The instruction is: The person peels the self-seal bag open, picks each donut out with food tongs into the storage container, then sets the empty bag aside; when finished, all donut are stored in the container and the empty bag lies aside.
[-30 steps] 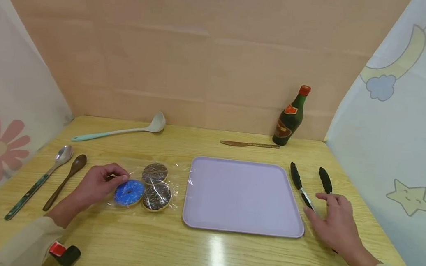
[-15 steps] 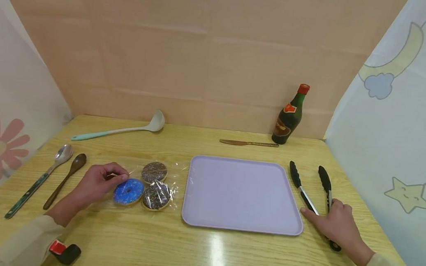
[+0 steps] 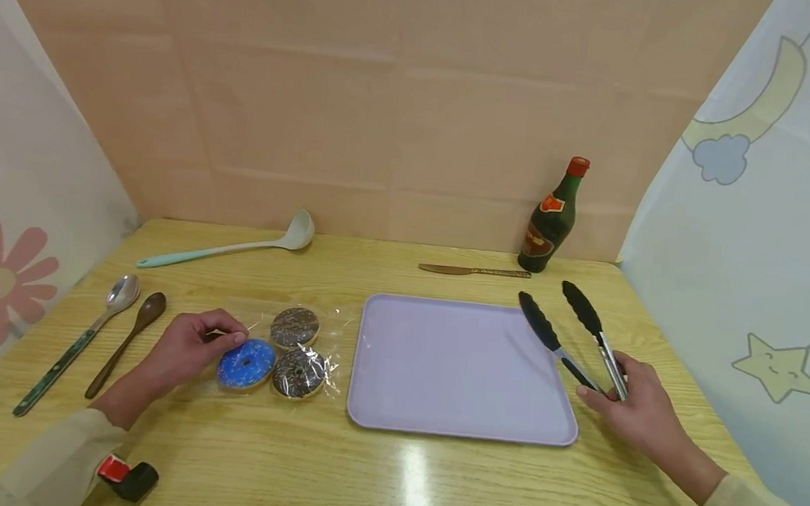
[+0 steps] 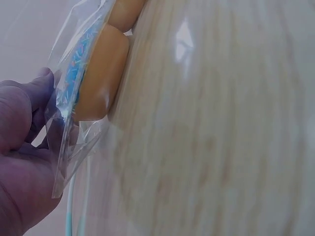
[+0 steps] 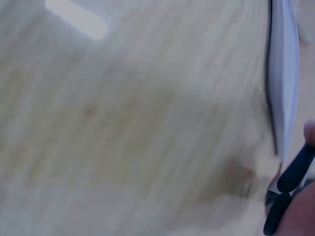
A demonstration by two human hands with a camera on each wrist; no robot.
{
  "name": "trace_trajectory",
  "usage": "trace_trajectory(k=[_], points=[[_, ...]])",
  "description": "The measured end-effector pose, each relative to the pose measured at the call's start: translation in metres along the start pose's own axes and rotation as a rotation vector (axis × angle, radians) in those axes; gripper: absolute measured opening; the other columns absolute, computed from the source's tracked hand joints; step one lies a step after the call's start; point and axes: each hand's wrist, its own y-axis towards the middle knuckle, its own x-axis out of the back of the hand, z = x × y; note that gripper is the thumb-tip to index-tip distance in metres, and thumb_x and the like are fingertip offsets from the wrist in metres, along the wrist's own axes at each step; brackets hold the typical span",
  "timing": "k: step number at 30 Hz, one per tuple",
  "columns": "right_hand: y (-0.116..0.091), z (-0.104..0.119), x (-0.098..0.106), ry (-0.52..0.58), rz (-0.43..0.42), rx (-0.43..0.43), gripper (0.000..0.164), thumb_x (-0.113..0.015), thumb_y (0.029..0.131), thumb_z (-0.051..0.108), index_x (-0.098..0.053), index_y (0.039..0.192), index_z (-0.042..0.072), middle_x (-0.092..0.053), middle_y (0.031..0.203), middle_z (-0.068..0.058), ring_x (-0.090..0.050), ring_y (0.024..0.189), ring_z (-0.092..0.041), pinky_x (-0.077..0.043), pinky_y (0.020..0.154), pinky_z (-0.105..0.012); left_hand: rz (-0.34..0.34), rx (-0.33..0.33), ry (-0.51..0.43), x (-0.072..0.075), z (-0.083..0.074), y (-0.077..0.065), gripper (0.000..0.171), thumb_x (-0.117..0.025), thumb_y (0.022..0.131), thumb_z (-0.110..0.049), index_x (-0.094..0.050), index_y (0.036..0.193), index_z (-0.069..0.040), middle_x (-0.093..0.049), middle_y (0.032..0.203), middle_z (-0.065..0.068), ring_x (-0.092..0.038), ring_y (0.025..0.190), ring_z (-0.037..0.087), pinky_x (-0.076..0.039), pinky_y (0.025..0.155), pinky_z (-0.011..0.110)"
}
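My left hand [image 3: 190,348] pinches the near left edge of a clear plastic bag [image 4: 64,162]. Inside the bag lie a blue sprinkled donut [image 3: 246,363], a dark sprinkled donut [image 3: 299,372] and a brown donut [image 3: 295,328]. The left wrist view shows the blue donut's tan side [image 4: 103,73] through the film. At the right, my right hand [image 3: 637,406] grips black-tipped metal tongs [image 3: 587,317] by their arms, thumb on one side and fingers on the other. The tongs' tips stand spread apart over the right edge of a lilac tray [image 3: 467,367].
Behind the tray are a knife [image 3: 474,272] and a dark green bottle [image 3: 551,220] with a red cap. A ladle [image 3: 236,245] lies at the back left. Nearer on the left are a metal spoon [image 3: 81,344] and a wooden spoon [image 3: 131,336]. Cloth walls border the table.
My right hand has taken hold of the tongs and lifted them. Their tips have swung left towards the tray. The left hand and the bag have stayed in place.
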Motion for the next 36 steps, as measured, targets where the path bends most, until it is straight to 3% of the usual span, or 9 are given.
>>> trace_trajectory(k=[3,6,12,19,36], points=[[0.001,0.016,-0.005,0.028,0.021,0.140,0.072,-0.080,0.078,0.020,-0.042,0.131,-0.011,-0.051,0.086,-0.007,-0.047,0.076,-0.018,-0.039,0.061,-0.031,0.001,0.005,0.004,0.000,0.000,0.000,0.009,-0.063,0.090,0.002,-0.070,0.092,-0.001,-0.066,0.087,0.008,-0.059,0.078,0.010,-0.049,0.065,0.020],[0.003,0.034,-0.011,0.078,0.049,0.268,0.072,-0.083,0.074,0.017,-0.046,0.131,-0.007,-0.052,0.091,-0.005,-0.049,0.069,-0.010,-0.041,0.059,-0.027,-0.005,0.009,0.005,0.000,-0.001,0.000,0.008,-0.063,0.090,0.001,-0.070,0.091,-0.001,-0.066,0.087,0.009,-0.059,0.077,0.010,-0.049,0.064,0.020],[0.010,0.063,-0.025,0.186,0.158,0.417,0.064,-0.083,0.073,0.016,-0.054,0.128,-0.002,-0.053,0.087,0.001,-0.047,0.066,-0.007,-0.042,0.056,-0.023,0.001,0.007,-0.011,0.000,-0.002,-0.001,0.008,-0.063,0.090,0.001,-0.071,0.091,-0.001,-0.066,0.087,0.009,-0.060,0.078,0.010,-0.049,0.065,0.020],[0.022,0.090,-0.039,0.162,0.282,0.511,0.059,-0.082,0.075,0.015,-0.057,0.128,0.006,-0.056,0.102,0.001,-0.051,0.071,-0.011,-0.044,0.060,-0.025,0.003,-0.002,-0.031,-0.001,-0.001,-0.001,0.009,-0.063,0.090,0.001,-0.071,0.091,-0.001,-0.066,0.087,0.010,-0.060,0.078,0.011,-0.049,0.065,0.021],[0.048,0.142,-0.062,-0.012,0.404,0.606,0.061,-0.077,0.079,0.021,-0.053,0.134,0.009,-0.052,0.123,0.004,-0.056,0.081,-0.004,-0.046,0.073,-0.030,-0.014,-0.005,-0.037,-0.003,0.000,0.000,0.009,-0.062,0.090,0.002,-0.070,0.091,0.000,-0.066,0.086,0.010,-0.060,0.077,0.010,-0.049,0.063,0.021]])
